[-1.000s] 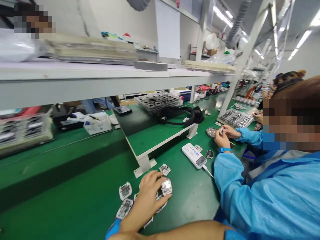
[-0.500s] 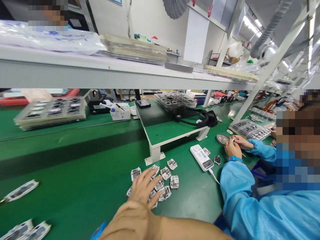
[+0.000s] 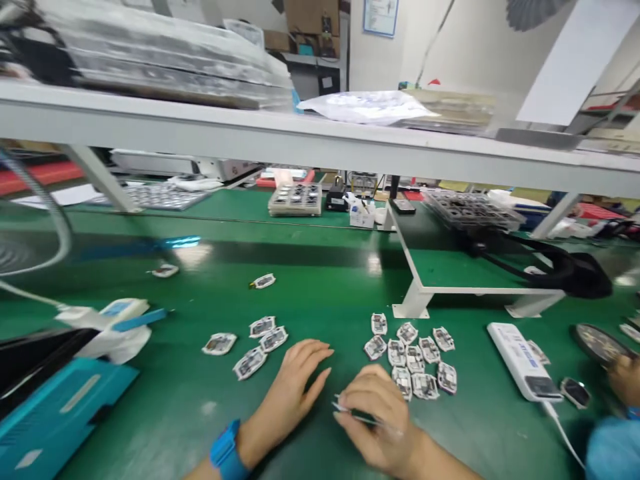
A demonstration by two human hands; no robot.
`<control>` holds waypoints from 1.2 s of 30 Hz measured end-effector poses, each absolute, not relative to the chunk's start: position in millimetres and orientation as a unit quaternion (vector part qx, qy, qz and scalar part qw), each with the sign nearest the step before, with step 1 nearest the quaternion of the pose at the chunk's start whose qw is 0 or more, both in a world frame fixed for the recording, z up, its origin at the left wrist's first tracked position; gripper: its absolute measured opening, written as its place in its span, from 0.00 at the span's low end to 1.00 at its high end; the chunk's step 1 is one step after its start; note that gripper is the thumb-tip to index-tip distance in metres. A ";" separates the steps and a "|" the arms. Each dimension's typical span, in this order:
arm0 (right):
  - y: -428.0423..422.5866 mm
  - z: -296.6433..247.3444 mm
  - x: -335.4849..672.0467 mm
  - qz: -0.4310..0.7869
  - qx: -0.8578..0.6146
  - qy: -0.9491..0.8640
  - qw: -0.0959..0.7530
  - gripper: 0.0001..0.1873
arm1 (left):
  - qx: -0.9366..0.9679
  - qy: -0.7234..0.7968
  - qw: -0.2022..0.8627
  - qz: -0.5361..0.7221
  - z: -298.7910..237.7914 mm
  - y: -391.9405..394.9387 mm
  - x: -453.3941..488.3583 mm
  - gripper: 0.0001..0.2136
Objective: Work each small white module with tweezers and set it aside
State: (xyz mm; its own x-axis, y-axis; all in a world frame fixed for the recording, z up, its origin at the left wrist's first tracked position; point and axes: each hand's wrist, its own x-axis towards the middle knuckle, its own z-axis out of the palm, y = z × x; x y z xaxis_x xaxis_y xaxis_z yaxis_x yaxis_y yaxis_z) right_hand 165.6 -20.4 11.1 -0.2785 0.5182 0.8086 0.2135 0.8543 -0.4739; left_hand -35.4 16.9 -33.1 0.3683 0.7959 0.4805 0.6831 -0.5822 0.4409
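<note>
My left hand (image 3: 295, 380), a blue band (image 3: 229, 450) on its wrist, hovers low over the green bench with fingers apart, holding nothing. My right hand (image 3: 383, 417) pinches a slim, pale object (image 3: 343, 404) with a metallic edge; fingers cover most of it and its kind is unclear. Just beyond the right hand, several small white watch-like casings (image 3: 415, 359) with electronics inside lie in a cluster. A looser group of similar casings (image 3: 250, 363) is left of my left hand.
A low stand (image 3: 420, 303) carries trays and a black headset (image 3: 540, 260). Right are a white power bank (image 3: 523, 363) with a cable and a co-worker's hand (image 3: 625, 380). A teal-and-black object (image 3: 65, 407) occupies the near left. A shelf (image 3: 300, 140) crosses above.
The view has turned left. My left hand, earlier spread over the casing cluster, is now to the left of it. My right hand now shows clearly, pinching the slim object.
</note>
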 end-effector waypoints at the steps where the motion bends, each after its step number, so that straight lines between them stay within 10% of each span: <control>1: -20.3 10.1 164.9 0.142 -0.240 -0.785 0.553 0.07 | 0.816 0.461 0.085 0.337 -33.0 15.3 -43.3 0.11; 23: -11.2 3.6 163.9 0.105 -0.313 -0.756 0.565 0.05 | 0.867 0.387 0.245 0.194 -20.8 137.3 59.0 0.31; 36: -5.1 0.5 166.8 0.251 -0.355 -0.619 0.654 0.03 | 0.734 0.459 0.356 0.352 -15.9 73.4 29.6 0.08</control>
State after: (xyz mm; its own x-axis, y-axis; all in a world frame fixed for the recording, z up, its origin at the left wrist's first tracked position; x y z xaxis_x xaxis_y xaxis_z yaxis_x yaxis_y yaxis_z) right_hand 166.8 -5.1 0.5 0.1072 0.7676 0.6318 0.1105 0.6224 -0.7749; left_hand 29.6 73.4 -15.9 0.3300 0.9245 0.1906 0.4235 -0.3255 0.8454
